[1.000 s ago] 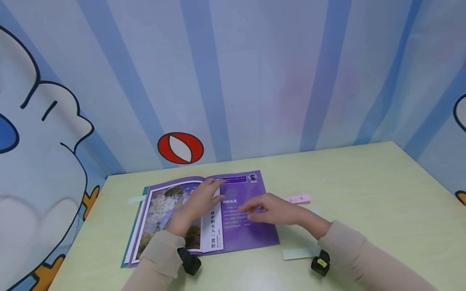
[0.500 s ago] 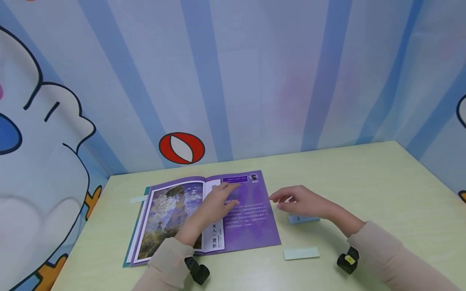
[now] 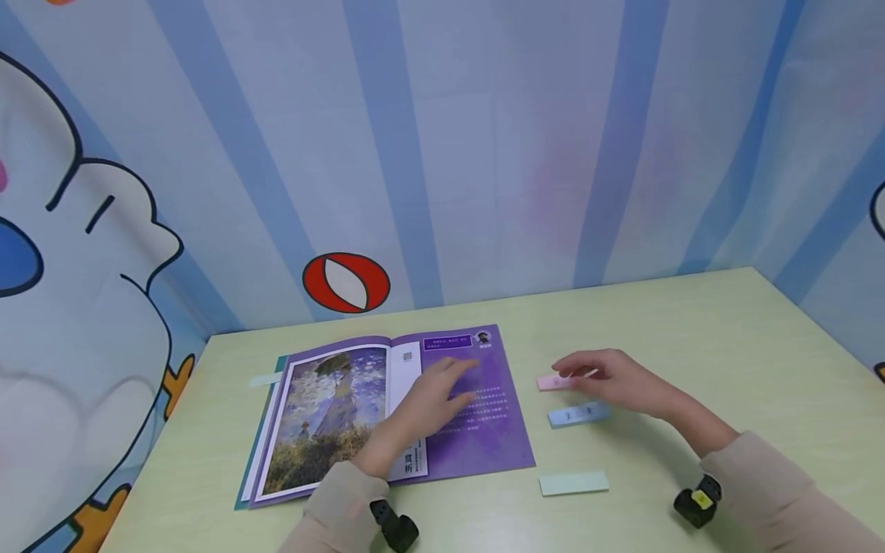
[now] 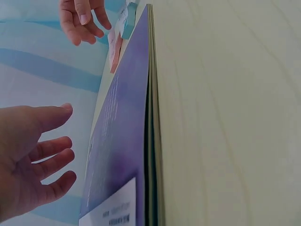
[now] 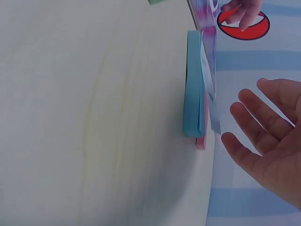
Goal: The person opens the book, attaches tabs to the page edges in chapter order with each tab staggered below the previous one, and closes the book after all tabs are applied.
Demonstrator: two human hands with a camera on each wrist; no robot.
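Observation:
An open magazine lies on the table, a painting on its left page and purple print on its right. My left hand hovers over the right page, fingers loosely spread and holding nothing. To the right of the magazine my right hand hangs over the pink sticky-note pad and the blue sticky-note pad, partly covering both. Its fingers are relaxed and empty in the right wrist view. There, the top sheet of the blue pad stands partly lifted.
A pale green sticky-note pad lies nearer the front. From the magazine's left edge sticks a pale paper tab. A striped cartoon backdrop rises behind the table.
My right hand has moved right, off the magazine page, to above the pads. The left hand has shifted right across the magazine, uncovering the painting.

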